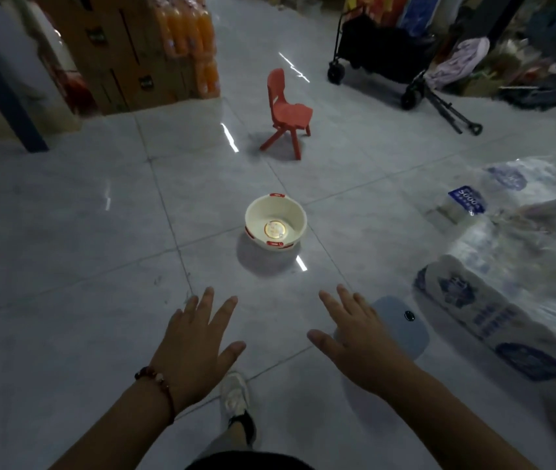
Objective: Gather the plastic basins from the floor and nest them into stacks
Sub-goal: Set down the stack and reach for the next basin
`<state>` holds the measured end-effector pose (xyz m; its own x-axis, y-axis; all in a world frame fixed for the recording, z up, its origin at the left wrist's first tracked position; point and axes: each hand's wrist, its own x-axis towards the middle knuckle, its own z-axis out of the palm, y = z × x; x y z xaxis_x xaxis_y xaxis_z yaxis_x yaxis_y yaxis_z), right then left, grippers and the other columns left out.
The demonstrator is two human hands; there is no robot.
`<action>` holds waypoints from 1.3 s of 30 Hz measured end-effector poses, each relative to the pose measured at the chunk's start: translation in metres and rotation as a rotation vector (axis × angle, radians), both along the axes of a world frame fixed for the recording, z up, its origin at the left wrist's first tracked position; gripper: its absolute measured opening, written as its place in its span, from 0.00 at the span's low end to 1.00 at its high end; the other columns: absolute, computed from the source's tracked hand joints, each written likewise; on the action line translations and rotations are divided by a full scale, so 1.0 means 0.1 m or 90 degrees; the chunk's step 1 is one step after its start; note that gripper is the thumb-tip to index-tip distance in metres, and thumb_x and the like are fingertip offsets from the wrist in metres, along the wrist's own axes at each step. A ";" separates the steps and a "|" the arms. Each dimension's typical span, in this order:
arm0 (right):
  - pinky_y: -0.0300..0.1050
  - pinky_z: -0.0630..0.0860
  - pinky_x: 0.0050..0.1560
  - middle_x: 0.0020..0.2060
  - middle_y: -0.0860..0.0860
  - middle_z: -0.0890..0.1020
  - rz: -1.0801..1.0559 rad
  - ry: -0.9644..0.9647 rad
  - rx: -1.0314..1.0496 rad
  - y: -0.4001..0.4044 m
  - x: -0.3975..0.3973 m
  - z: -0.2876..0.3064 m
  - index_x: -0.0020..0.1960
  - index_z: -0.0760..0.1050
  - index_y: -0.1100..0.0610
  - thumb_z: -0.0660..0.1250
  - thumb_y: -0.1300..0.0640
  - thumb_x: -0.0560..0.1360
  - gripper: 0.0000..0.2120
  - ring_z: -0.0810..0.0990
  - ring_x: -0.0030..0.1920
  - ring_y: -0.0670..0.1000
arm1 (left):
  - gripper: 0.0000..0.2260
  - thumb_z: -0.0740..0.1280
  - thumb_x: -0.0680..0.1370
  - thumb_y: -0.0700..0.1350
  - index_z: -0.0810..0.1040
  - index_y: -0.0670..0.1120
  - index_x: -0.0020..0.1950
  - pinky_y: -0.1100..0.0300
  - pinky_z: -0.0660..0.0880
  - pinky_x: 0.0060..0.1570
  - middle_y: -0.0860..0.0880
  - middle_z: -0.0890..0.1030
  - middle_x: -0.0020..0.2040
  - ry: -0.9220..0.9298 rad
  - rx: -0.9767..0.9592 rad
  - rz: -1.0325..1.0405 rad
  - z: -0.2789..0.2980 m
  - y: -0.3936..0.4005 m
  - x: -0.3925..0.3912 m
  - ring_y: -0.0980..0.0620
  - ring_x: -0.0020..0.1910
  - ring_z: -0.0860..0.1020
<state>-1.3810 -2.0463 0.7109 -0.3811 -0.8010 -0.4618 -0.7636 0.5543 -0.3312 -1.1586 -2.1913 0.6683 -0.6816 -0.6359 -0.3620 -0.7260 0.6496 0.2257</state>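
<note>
A cream plastic basin (275, 222) with red handle trims stands upright on the grey tiled floor in the middle of the view, a round label inside its bottom. It looks like a small nested stack, since a second rim shows at its base. My left hand (195, 347) and my right hand (358, 337) reach forward side by side below the basin, palms down, fingers spread and straight, holding nothing. Both hands are well short of the basin.
A small red plastic chair (288, 113) stands beyond the basin. Wrapped tissue packs (507, 286) lie at the right, with a pale blue flat scale (402, 327) beside them. Cardboard boxes and orange drink bottles (188, 39) are back left, a black folding cart (378, 49) back right.
</note>
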 end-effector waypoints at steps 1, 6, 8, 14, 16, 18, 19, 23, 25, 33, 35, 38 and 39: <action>0.57 0.45 0.78 0.80 0.49 0.41 -0.014 -0.011 0.025 -0.18 -0.06 0.00 0.79 0.41 0.42 0.54 0.34 0.78 0.36 0.40 0.79 0.55 | 0.42 0.38 0.70 0.72 0.49 0.55 0.80 0.44 0.52 0.75 0.42 0.48 0.80 -0.005 0.004 -0.018 -0.02 -0.21 -0.08 0.38 0.78 0.52; 0.55 0.45 0.77 0.80 0.49 0.42 -0.062 -0.014 0.031 -1.10 -0.46 -0.02 0.80 0.43 0.43 0.55 0.34 0.78 0.36 0.42 0.79 0.55 | 0.42 0.35 0.68 0.71 0.39 0.56 0.80 0.46 0.47 0.76 0.44 0.41 0.81 -0.046 -0.001 -0.107 0.06 -1.32 -0.68 0.41 0.79 0.45; 0.55 0.46 0.77 0.80 0.49 0.43 -0.086 -0.015 0.048 -1.30 -0.58 -0.07 0.80 0.43 0.43 0.54 0.33 0.78 0.37 0.43 0.79 0.55 | 0.38 0.39 0.73 0.72 0.38 0.55 0.80 0.47 0.47 0.76 0.44 0.40 0.81 -0.089 0.004 -0.152 0.12 -1.64 -0.88 0.43 0.79 0.44; 0.54 0.47 0.77 0.80 0.50 0.44 -0.133 -0.038 0.065 -1.93 -1.04 -0.32 0.80 0.45 0.45 0.53 0.33 0.78 0.37 0.44 0.80 0.55 | 0.37 0.43 0.76 0.70 0.39 0.55 0.80 0.47 0.49 0.76 0.44 0.43 0.81 -0.119 0.001 -0.171 0.08 -2.43 -1.51 0.43 0.79 0.46; 0.54 0.48 0.77 0.80 0.51 0.45 -0.126 -0.034 0.071 -2.18 -1.26 -0.44 0.80 0.45 0.45 0.52 0.32 0.77 0.37 0.45 0.80 0.55 | 0.34 0.51 0.80 0.66 0.40 0.55 0.80 0.46 0.49 0.77 0.44 0.42 0.81 -0.124 0.005 -0.164 0.02 -2.68 -1.74 0.42 0.79 0.46; 0.54 0.48 0.77 0.80 0.51 0.44 -0.119 -0.040 0.077 -2.46 -1.49 -0.55 0.80 0.44 0.44 0.49 0.28 0.74 0.40 0.45 0.80 0.55 | 0.34 0.52 0.81 0.64 0.40 0.55 0.80 0.46 0.49 0.77 0.44 0.42 0.81 -0.137 0.009 -0.154 -0.07 -2.93 -1.99 0.42 0.79 0.46; 0.55 0.48 0.77 0.80 0.51 0.44 -0.117 -0.042 0.081 -2.63 -1.62 -0.61 0.80 0.44 0.44 0.51 0.29 0.75 0.39 0.44 0.80 0.56 | 0.34 0.52 0.81 0.64 0.40 0.55 0.80 0.45 0.49 0.77 0.44 0.42 0.81 -0.148 0.011 -0.154 -0.14 -3.07 -2.12 0.42 0.79 0.46; 0.56 0.47 0.77 0.80 0.52 0.41 -0.099 -0.050 0.088 -3.33 -2.26 -0.90 0.80 0.43 0.44 0.55 0.34 0.78 0.37 0.42 0.79 0.57 | 0.34 0.52 0.80 0.65 0.41 0.55 0.80 0.46 0.49 0.77 0.44 0.41 0.81 -0.185 0.024 -0.134 -0.44 -3.71 -2.67 0.42 0.79 0.45; 0.57 0.46 0.78 0.80 0.52 0.40 -0.073 -0.046 0.115 -3.70 -2.63 -1.05 0.80 0.41 0.45 0.55 0.34 0.78 0.39 0.41 0.79 0.57 | 0.34 0.52 0.81 0.65 0.41 0.55 0.81 0.46 0.49 0.77 0.44 0.42 0.81 -0.213 0.047 -0.118 -0.61 -4.05 -2.94 0.42 0.79 0.46; 0.61 0.50 0.77 0.80 0.55 0.42 0.033 -0.010 0.204 -5.09 -4.10 -2.25 0.80 0.41 0.45 0.56 0.33 0.77 0.40 0.46 0.79 0.61 | 0.34 0.52 0.81 0.64 0.40 0.54 0.80 0.46 0.49 0.77 0.44 0.40 0.81 -0.301 0.112 -0.091 -1.71 -5.43 -3.88 0.42 0.79 0.47; 0.62 0.51 0.77 0.80 0.55 0.44 0.031 -0.007 0.220 -5.37 -4.34 -2.74 0.80 0.43 0.45 0.57 0.33 0.77 0.39 0.47 0.79 0.61 | 0.34 0.52 0.81 0.64 0.40 0.54 0.80 0.46 0.51 0.76 0.43 0.40 0.80 -0.303 0.140 -0.083 -2.19 -5.72 -4.12 0.43 0.79 0.48; 0.63 0.54 0.76 0.80 0.55 0.47 0.025 0.000 0.262 -5.68 -4.61 -3.59 0.80 0.45 0.45 0.58 0.34 0.78 0.38 0.50 0.79 0.62 | 0.34 0.54 0.81 0.63 0.41 0.53 0.81 0.46 0.52 0.76 0.42 0.39 0.80 -0.344 0.166 -0.063 -3.12 -6.10 -4.46 0.42 0.79 0.48; 0.63 0.55 0.76 0.80 0.56 0.48 0.014 0.006 0.279 -5.75 -4.67 -3.88 0.80 0.45 0.46 0.58 0.34 0.78 0.38 0.51 0.79 0.62 | 0.34 0.54 0.81 0.62 0.41 0.53 0.81 0.46 0.51 0.76 0.42 0.40 0.80 -0.364 0.168 -0.070 -3.45 -6.19 -4.56 0.41 0.79 0.48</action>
